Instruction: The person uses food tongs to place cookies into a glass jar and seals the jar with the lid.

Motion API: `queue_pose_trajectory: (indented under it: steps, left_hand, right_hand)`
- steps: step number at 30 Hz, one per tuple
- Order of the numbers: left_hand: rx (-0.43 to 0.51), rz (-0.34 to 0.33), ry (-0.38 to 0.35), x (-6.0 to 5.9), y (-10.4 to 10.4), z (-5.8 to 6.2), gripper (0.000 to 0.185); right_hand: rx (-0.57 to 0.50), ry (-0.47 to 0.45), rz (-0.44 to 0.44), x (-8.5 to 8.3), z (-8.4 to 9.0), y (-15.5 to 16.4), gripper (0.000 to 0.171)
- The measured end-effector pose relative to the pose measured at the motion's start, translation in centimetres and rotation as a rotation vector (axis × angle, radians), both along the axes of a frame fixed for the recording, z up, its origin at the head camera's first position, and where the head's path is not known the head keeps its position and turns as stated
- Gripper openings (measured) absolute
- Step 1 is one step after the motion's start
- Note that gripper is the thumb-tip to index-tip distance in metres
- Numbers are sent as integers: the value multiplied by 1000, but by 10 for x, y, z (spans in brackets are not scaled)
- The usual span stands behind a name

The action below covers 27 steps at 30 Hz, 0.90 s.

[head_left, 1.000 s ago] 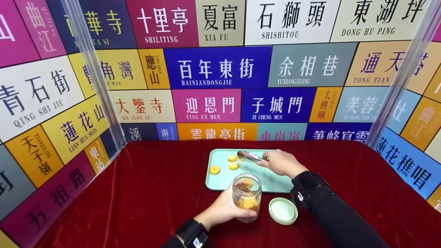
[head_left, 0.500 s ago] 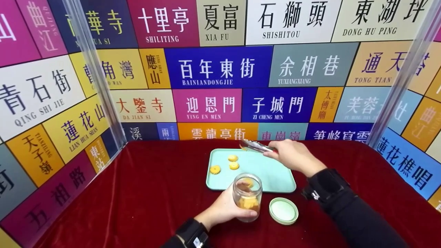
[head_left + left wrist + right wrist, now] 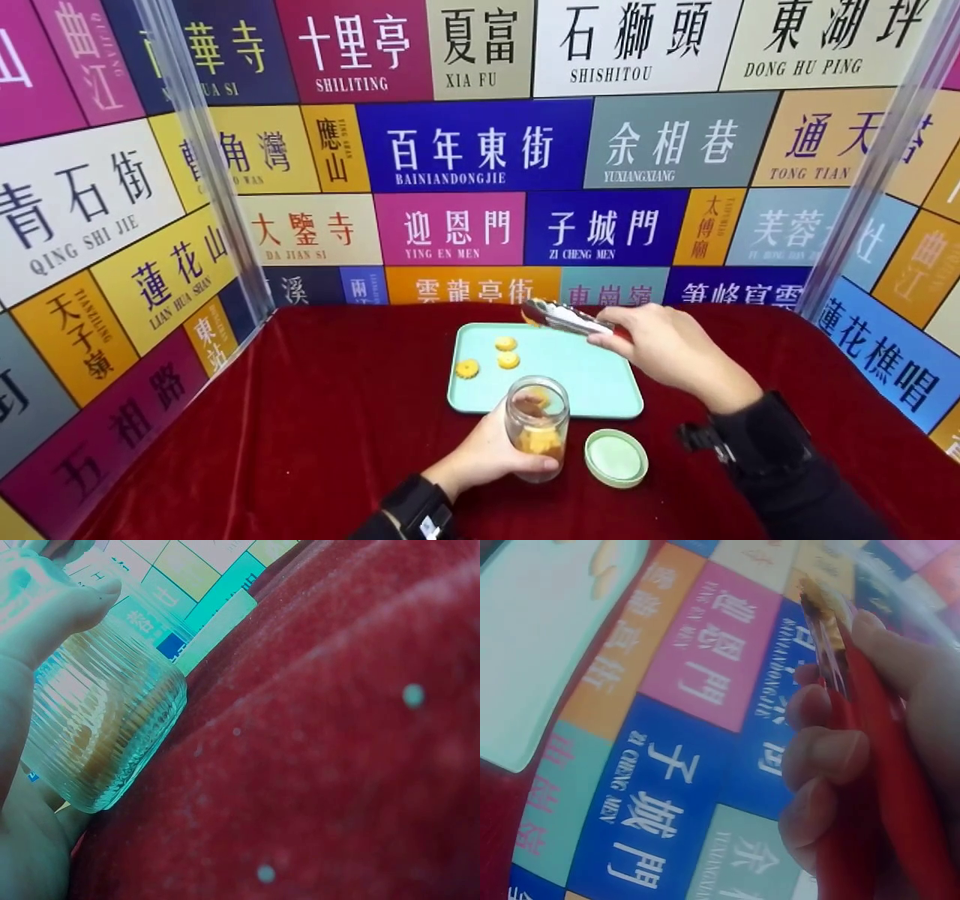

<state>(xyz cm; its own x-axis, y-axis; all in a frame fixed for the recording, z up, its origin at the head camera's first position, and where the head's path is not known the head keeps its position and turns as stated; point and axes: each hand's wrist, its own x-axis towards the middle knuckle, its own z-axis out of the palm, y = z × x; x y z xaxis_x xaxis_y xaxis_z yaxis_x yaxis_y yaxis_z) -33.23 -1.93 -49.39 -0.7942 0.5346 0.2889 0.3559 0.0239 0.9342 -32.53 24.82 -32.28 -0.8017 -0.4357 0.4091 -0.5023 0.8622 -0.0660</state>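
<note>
My left hand grips a clear glass jar by its lower side. The jar stands open-topped, with yellow cookies inside; its ribbed wall shows in the left wrist view. Above the far side of a mint-green tray, my right hand holds metal tongs with red handles. Between the tong tips is a yellow cookie, partly hidden by the metal. Three more cookies lie on the tray: a scalloped one at the left and two close together.
A pale green round lid lies on the dark red cloth, right of the jar. Behind the table stands a wall of coloured signs. Transparent upright posts rise at both back corners.
The tongs have risen off the tray with a cookie between their tips. My right hand and forearm have moved rightward. The left hand and jar have stayed in place.
</note>
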Motion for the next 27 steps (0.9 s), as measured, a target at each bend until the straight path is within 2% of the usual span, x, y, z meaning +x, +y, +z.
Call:
queue_pose_trajectory:
  steps: [4, 8, 16, 21, 27]
  left_hand:
    - [-7, 15, -5, 0, 0, 0, 87]
    - [-14, 23, -5, 1, 0, 0, 88]
    - [-7, 12, 5, 1, -2, 0, 89]
    - [-1, 14, 14, 1, -2, 2, 88]
    - [-17, 16, 17, 2, 0, 2, 90]
  right_hand:
    - [-3, 18, 46, 13, -4, 2, 28]
    - [8, -2, 67, 22, -7, 6, 27]
    - [17, -30, 101, 34, -12, 11, 28]
    - [28, -7, 143, 40, -10, 16, 21]
    - [32, 16, 150, 50, -3, 23, 17]
